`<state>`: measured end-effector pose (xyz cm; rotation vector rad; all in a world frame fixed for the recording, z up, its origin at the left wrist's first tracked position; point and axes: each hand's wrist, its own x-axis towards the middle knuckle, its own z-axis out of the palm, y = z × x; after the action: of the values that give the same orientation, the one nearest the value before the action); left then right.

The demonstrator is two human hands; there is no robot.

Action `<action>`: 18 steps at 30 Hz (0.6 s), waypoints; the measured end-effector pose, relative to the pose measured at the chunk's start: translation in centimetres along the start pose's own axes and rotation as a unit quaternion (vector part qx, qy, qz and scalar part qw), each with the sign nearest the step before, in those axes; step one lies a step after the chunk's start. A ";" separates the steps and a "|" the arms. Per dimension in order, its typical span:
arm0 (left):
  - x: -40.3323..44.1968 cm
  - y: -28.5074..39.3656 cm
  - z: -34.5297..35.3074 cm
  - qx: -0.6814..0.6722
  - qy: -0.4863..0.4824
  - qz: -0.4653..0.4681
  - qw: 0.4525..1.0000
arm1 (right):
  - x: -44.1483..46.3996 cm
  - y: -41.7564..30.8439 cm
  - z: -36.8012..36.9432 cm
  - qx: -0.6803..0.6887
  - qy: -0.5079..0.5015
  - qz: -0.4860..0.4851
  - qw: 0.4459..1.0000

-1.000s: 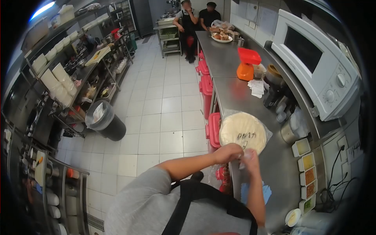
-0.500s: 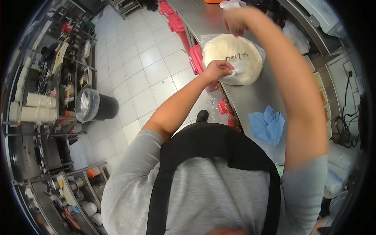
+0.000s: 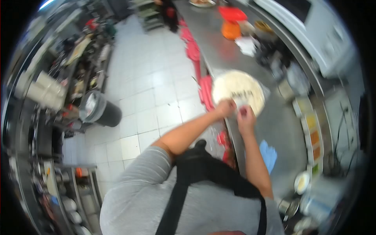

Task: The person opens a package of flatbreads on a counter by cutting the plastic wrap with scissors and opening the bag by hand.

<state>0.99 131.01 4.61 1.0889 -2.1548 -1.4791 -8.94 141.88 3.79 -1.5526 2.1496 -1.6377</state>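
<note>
A large clear plastic bag (image 3: pixel 235 84) with a round, flat, pale mass inside lies on the steel counter; black handwriting marks its top. My left hand (image 3: pixel 226 108) is closed at the bag's near edge, pinching its gathered plastic. Close beside it, almost touching, my right hand (image 3: pixel 246 119) has its fingers curled together over the same edge. Motion blur hides what is between the right fingertips. A crumpled blue cloth (image 3: pixel 268 156) lies on the counter to the right of my right forearm.
Red lidded containers (image 3: pixel 205 92) line the counter's left edge. An orange-red object (image 3: pixel 232 29) and white paper (image 3: pixel 247 46) are farther back. Food trays (image 3: pixel 314 137) run along the right. On the tiled floor stands a lined dark bin (image 3: pixel 107 113); shelves fill the left.
My right hand has come down from beyond the bag's far edge to beside my left hand. The view has shifted, showing more of the counter's far end.
</note>
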 end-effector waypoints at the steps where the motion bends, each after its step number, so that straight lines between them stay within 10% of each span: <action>1: 1.9 -3.7 1.5 0.027 0.035 0.109 0.993 | 0.0 0.6 0.6 -0.005 -0.009 0.006 1.000; 13: 1.4 -4.1 -0.2 -0.309 -0.059 -0.019 0.949 | 0.5 -0.9 1.8 -0.039 -0.086 0.037 0.995; 18: -0.4 -1.6 -2.3 -0.074 0.039 0.183 0.980 | 0.0 1.6 1.6 -0.021 -0.132 0.055 0.990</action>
<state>3.39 129.53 4.22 0.6453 -2.0185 -1.3747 -9.18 140.61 1.86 -1.5304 2.1012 -1.2814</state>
